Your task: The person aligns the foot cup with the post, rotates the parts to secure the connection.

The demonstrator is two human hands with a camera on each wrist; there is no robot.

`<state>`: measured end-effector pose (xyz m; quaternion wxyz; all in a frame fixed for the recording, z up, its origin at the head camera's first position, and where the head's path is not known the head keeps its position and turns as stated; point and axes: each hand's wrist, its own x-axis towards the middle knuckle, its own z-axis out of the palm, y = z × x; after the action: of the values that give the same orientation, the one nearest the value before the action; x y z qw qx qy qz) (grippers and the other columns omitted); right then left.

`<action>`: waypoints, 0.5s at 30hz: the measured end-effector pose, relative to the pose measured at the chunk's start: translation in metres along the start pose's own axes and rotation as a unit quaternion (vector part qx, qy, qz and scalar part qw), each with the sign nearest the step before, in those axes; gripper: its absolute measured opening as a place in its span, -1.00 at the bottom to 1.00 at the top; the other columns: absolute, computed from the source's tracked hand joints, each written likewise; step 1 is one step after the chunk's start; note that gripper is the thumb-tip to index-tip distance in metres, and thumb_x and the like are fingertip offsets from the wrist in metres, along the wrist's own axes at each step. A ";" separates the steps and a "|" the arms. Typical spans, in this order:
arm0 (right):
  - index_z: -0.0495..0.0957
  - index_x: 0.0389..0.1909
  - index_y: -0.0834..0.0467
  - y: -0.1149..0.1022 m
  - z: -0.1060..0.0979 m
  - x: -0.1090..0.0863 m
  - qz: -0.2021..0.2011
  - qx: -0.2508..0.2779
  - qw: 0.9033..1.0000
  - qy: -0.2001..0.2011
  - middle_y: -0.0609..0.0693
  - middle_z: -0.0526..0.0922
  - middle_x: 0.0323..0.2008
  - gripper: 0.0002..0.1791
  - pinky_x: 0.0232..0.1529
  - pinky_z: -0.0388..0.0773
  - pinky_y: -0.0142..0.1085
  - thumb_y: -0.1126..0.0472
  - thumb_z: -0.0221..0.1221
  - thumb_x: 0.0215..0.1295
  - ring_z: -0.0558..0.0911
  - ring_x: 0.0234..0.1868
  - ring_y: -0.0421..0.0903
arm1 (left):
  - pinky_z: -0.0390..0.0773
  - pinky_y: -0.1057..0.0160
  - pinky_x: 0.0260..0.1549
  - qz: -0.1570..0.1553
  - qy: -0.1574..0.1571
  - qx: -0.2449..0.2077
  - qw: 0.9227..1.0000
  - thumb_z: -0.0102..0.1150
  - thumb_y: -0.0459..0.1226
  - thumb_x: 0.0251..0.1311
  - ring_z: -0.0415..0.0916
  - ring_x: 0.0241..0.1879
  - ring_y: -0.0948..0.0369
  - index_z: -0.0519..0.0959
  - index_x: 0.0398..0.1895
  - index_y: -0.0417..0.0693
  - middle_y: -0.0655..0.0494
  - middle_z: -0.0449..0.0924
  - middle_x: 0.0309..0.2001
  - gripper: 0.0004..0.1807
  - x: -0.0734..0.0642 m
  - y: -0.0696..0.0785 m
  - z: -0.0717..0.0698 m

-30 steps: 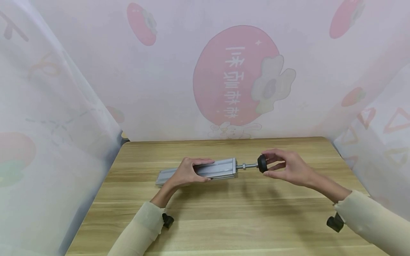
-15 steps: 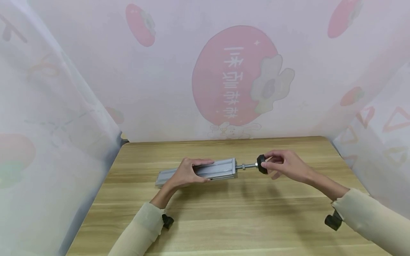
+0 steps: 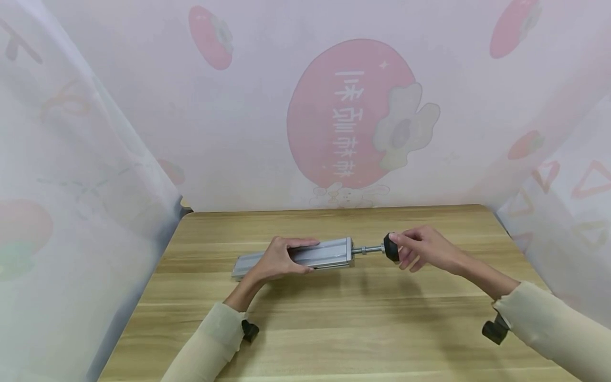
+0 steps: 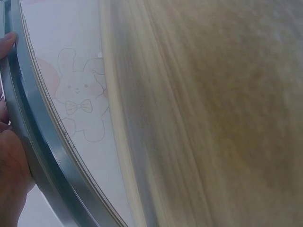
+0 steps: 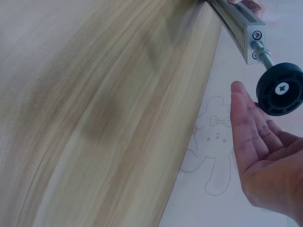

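My left hand (image 3: 278, 258) grips a silver aluminium profile (image 3: 329, 251) from above, thumb on the near side and fingers on the far side; in the left wrist view its fingers lie along the grooved profile (image 4: 35, 118). From the profile's right end a threaded rod with a nut (image 3: 364, 249) sticks out, carrying the black round base of a levelling foot (image 3: 391, 247). My right hand (image 3: 427, 248) holds that base at its edge, thumb at the top and other fingers lower down. The right wrist view shows a cross-head screw in the middle of the base (image 5: 281, 90).
The wooden table (image 3: 334, 329) lies under both hands. Behind it hangs a pale printed curtain (image 3: 238, 132), with more fabric along the left and right sides. A small black camera mount (image 3: 495, 330) sits at the right cuff, another (image 3: 250, 331) at the left.
My right hand has turned at the black base: its thumb has moved from the lower edge up to the top, the other fingers down. The left hand and profile have stayed put.
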<state>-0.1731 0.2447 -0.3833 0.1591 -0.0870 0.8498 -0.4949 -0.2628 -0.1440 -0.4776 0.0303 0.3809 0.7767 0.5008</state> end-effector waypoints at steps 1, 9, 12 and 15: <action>0.67 0.01 0.38 -0.001 0.000 0.000 0.005 0.003 1.000 0.000 0.17 0.75 -0.32 -0.47 -0.30 0.79 -0.08 -0.07 0.07 0.65 0.82 -0.28 0.10 | 0.63 0.26 0.16 0.000 0.000 0.001 1.000 0.70 -0.38 -0.19 0.70 0.16 0.16 0.78 0.17 0.05 0.09 0.76 0.15 -0.31 0.000 0.000 0.000; 0.63 0.16 0.35 -0.001 0.002 -0.001 -0.033 -0.035 0.998 0.033 0.16 0.78 -0.15 -0.47 -0.16 0.78 -0.16 -0.07 0.09 0.64 0.80 -0.13 0.07 | 0.65 0.22 0.14 0.003 0.004 0.006 1.000 0.70 -0.40 -0.19 0.71 0.15 0.15 0.78 0.17 0.06 0.09 0.76 0.15 -0.31 0.000 0.000 0.000; 0.54 0.35 0.27 0.005 0.002 -0.002 -0.111 -0.081 0.989 0.056 0.14 0.74 0.11 -0.47 -0.01 0.74 -0.19 0.05 0.27 0.53 0.74 0.09 0.05 | 0.65 0.23 0.14 0.002 0.005 0.006 1.000 0.70 -0.41 -0.19 0.71 0.15 0.15 0.78 0.17 0.07 0.10 0.76 0.15 -0.30 0.000 -0.001 0.000; 0.46 0.44 0.25 0.010 0.003 -0.001 -0.225 -0.140 0.962 0.063 0.16 0.64 0.28 -0.26 0.07 0.72 -0.19 0.22 0.50 0.27 0.66 0.23 0.08 | 0.64 0.22 0.15 0.002 0.006 0.006 1.000 0.71 -0.40 -0.19 0.71 0.16 0.16 0.78 0.17 0.08 0.11 0.76 0.15 -0.31 0.000 -0.001 0.000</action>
<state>-0.1706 0.2477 -0.3932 -0.0239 -0.2659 0.8774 -0.3985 -0.2629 -0.1446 -0.4781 0.0227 0.3798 0.7789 0.4986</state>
